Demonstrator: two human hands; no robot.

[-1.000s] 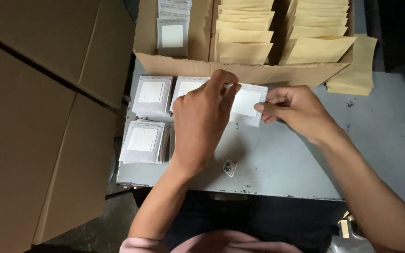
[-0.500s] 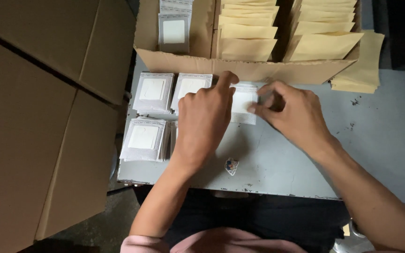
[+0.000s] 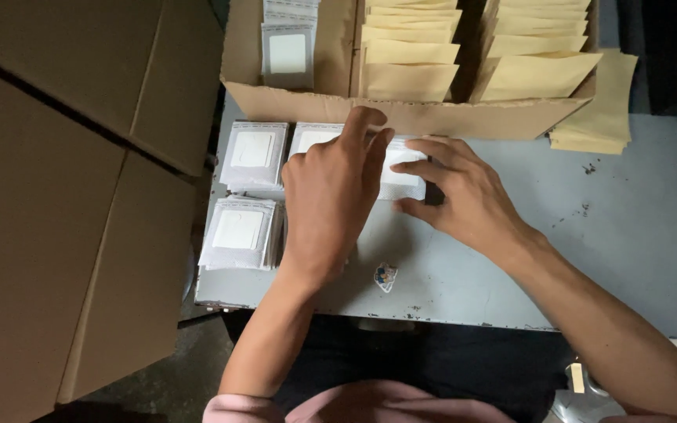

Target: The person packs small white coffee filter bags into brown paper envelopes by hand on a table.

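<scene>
Both hands have come down and closer together since the earlier frames: the white packet that was lifted between the fingers now lies low against the table, and the left hand has slid forward over it.

Left hand (image 3: pixel 331 200) lies palm down, fingers stretched toward the box wall, covering most of the white packet (image 3: pixel 401 178); its grip is flat and pressing, not closed around anything. Right hand (image 3: pixel 456 192) has thumb and forefinger spread along the packet's right edge, touching it in a light, loose pinch rather than a clamp.

That packet sits on the grey table (image 3: pixel 589 258), just in front of the cardboard box (image 3: pixel 401 116). It looks thin, light and flexible, a clear sleeve with a white card inside, likely slick on the surface; edges or corners seem the best place to take hold, as a flat press would only slide it.

Left of the hands stand two stacks of like packets, a far stack (image 3: pixel 254 153) and a near stack (image 3: pixel 237 231). Inside the box are more white packets (image 3: pixel 287 51) and rows of tan envelopes (image 3: pixel 409 55); further loose envelopes (image 3: pixel 601 117) rest by its right end. A small sticker (image 3: pixel 385 276) lies on the table near the left wrist. Large brown cartons (image 3: pixel 64 196) fill the left side.
</scene>
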